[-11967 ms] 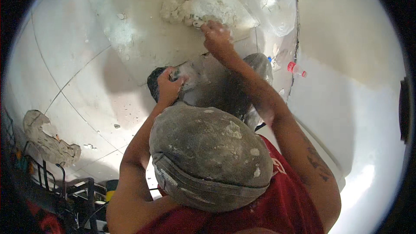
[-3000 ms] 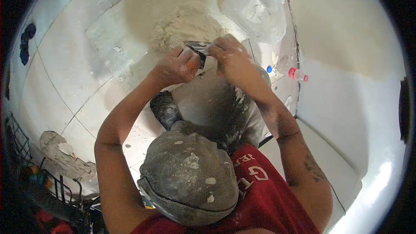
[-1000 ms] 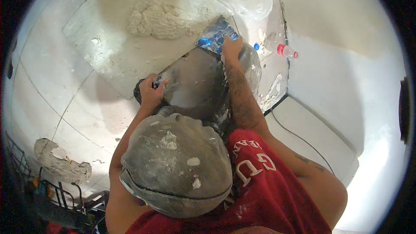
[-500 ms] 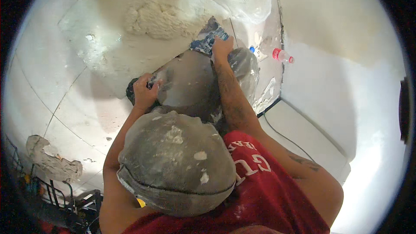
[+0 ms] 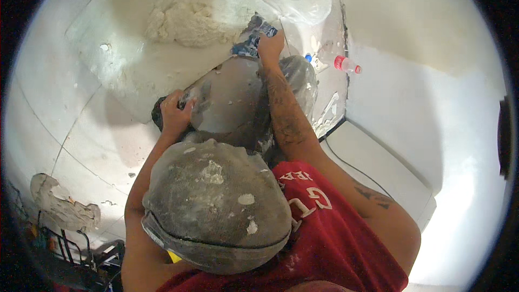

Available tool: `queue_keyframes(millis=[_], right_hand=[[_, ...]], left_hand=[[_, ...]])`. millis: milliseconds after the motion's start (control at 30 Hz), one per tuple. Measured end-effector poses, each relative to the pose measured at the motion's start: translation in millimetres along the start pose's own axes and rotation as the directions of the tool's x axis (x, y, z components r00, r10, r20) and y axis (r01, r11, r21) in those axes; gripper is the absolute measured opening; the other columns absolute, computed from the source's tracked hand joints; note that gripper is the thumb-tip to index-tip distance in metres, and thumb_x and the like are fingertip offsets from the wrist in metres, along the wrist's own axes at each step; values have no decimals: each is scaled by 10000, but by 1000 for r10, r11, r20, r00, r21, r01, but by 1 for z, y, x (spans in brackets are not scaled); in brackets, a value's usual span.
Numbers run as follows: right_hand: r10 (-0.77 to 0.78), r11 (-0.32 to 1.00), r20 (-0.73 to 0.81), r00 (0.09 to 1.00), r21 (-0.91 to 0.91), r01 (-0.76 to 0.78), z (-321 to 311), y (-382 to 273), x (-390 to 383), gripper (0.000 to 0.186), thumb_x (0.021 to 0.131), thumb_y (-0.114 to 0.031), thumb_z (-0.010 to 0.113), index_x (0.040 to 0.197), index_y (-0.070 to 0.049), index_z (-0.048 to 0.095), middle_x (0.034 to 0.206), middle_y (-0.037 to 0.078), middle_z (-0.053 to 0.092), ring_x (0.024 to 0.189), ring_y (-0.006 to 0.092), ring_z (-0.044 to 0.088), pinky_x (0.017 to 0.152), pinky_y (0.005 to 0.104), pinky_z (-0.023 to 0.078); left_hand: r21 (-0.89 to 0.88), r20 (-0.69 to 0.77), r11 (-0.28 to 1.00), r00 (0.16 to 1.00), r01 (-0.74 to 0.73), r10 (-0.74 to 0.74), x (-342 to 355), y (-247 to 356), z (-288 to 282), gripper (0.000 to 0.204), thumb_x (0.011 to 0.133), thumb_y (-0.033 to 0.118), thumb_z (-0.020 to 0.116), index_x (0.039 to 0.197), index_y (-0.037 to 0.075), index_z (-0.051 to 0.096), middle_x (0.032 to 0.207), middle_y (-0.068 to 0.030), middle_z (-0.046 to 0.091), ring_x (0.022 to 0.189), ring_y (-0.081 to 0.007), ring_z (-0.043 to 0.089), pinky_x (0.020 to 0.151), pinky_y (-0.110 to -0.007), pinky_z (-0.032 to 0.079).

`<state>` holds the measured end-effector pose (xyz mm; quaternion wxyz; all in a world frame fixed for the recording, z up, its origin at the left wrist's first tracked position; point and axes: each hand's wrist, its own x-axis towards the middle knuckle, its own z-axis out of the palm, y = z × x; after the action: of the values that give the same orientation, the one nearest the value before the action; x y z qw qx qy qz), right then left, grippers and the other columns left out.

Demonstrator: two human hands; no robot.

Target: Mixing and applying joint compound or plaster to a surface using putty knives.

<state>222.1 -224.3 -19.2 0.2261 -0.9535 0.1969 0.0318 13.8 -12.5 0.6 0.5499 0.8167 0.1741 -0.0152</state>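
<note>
Below the dust-caked grey cap [image 5: 216, 205], one left hand [image 5: 174, 112] grips a small metal tool [image 5: 189, 97], fingers closed; one right hand [image 5: 270, 46] pinches a crumpled blue-white printed bag [image 5: 250, 35] beside one lumpy white plaster heap [image 5: 189, 19]. One red-capped plastic bottle [image 5: 346, 65] lies near.

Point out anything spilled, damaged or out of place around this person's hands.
A pile of white paste lies dumped straight on the tiled floor, which is smeared around it. The right hand rests on a crumpled printed bag. A small bottle with a red cap lies on its side by the wall. The left hand grips something small; I cannot tell what.
</note>
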Motion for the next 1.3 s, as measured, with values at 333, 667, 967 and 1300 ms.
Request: queue_keyframes(millis=[333,667,967,1300], right_hand=[[-152,988,18,988,-24,152,-5,-32,-5,367,651,-104,617,920,33,409,824,266,564,788,427,555,697,439,443],[-276,961,127,953,12,277,6,-88,0,355,626,-93,605,905,31,424,730,243,575,726,401,571,663,442,452],[-625,746,233,745,-103,658,-8,-139,-39,313,637,-77,589,904,-9,442,744,186,582,703,372,569,647,433,447],[-858,222,471,203,-17,975,-25,-142,-53,284,621,-10,526,898,-61,490,858,92,533,814,284,549,649,404,450]], left_hand=[[110,-138,982,976,-154,168,0,0,5,226,633,159,685,710,8,536,654,-136,557,572,-312,538,529,-360,425],[9,-10,999,999,-43,43,0,-5,9,230,650,173,677,783,27,559,726,-132,588,595,-293,559,530,-347,435],[7,29,1000,1000,4,-4,1,-2,1,199,671,167,655,777,29,557,725,-143,576,607,-308,557,539,-363,433],[-3,-63,995,993,97,-97,0,5,5,229,692,213,635,784,30,534,711,-159,566,679,-316,547,611,-394,413]])
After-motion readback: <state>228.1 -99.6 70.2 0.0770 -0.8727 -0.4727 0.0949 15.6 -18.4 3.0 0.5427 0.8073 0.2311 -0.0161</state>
